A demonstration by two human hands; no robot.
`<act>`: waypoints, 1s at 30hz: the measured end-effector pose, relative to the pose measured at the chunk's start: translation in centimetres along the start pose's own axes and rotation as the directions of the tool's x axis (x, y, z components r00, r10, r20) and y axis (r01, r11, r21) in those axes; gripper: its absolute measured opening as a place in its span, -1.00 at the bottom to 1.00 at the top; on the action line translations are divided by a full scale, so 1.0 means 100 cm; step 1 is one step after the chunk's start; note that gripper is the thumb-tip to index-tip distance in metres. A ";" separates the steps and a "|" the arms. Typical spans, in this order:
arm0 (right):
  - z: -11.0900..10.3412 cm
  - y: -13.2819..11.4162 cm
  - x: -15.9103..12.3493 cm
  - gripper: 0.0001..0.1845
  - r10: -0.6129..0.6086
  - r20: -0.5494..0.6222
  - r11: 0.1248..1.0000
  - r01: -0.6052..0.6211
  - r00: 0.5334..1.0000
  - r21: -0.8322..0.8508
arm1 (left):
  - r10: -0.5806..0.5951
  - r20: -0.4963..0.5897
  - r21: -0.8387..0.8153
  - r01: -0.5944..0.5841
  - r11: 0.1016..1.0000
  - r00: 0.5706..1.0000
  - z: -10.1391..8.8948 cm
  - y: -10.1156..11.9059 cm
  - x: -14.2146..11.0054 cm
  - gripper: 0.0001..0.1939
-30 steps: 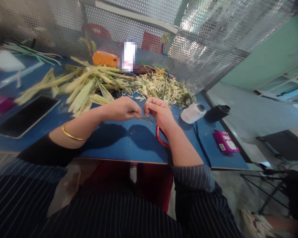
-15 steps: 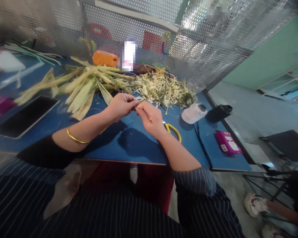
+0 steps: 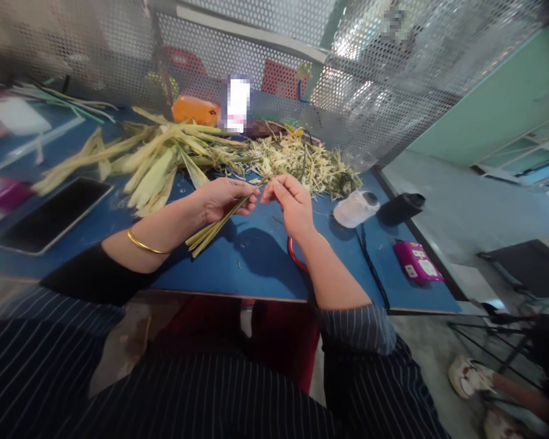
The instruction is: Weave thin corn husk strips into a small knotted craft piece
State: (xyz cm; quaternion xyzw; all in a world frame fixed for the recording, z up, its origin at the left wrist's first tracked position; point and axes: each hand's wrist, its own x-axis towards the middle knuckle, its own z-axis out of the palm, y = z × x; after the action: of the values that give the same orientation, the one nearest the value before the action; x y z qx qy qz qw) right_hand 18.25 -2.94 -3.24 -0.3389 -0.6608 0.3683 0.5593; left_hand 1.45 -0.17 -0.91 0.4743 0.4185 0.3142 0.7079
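Observation:
My left hand (image 3: 226, 198) is closed around a thin bundle of dried yellow-green husk stems (image 3: 210, 235), whose lower ends stick out toward the table's front edge. Just to its right, my right hand (image 3: 293, 204) has thumb and forefinger pinched together beside the bundle's top. What those fingers hold, if anything, is too small to make out. Partly hidden under my right wrist lies a tool with a red handle (image 3: 294, 253) and a bit of yellow. Behind my hands are a heap of corn husks (image 3: 160, 155) and a pile of shredded husk (image 3: 308, 158).
White (image 3: 354, 210) and black thread spools (image 3: 401, 209) stand to the right, with a purple packet (image 3: 418, 261) and a black cord (image 3: 373, 268). At left lies a dark tablet-like device (image 3: 52, 213). An orange packet (image 3: 194, 111) and lit phone (image 3: 238, 103) stand by the perforated metal screen (image 3: 196, 36).
My hands have moved slightly apart, the right one lifting and turning upward. The stem bundle under my left hand now shows clearly. The tool's red handle has come into sight.

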 end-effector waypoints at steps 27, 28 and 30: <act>0.005 0.006 0.001 -0.82 0.133 -0.280 0.971 -0.181 0.951 -0.156 | -0.084 0.132 -0.338 0.124 0.933 0.988 0.004 -0.009 0.004 -0.88; 0.005 0.007 0.001 -0.80 0.189 -0.280 0.975 -0.214 0.941 -0.062 | -0.092 0.125 -0.335 0.129 0.933 0.988 0.005 -0.009 0.004 -0.89; 0.004 0.008 0.001 -0.75 0.301 -0.236 0.953 -0.283 0.924 0.106 | -0.108 0.111 -0.321 0.139 0.937 0.988 0.005 -0.010 0.003 -0.90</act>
State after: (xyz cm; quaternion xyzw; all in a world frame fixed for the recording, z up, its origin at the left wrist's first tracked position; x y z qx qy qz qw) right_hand 17.82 -2.50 -3.87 -0.4571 -0.5141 0.4250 0.5883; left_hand 2.12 -0.49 -1.81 0.3366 0.3567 0.3123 0.8136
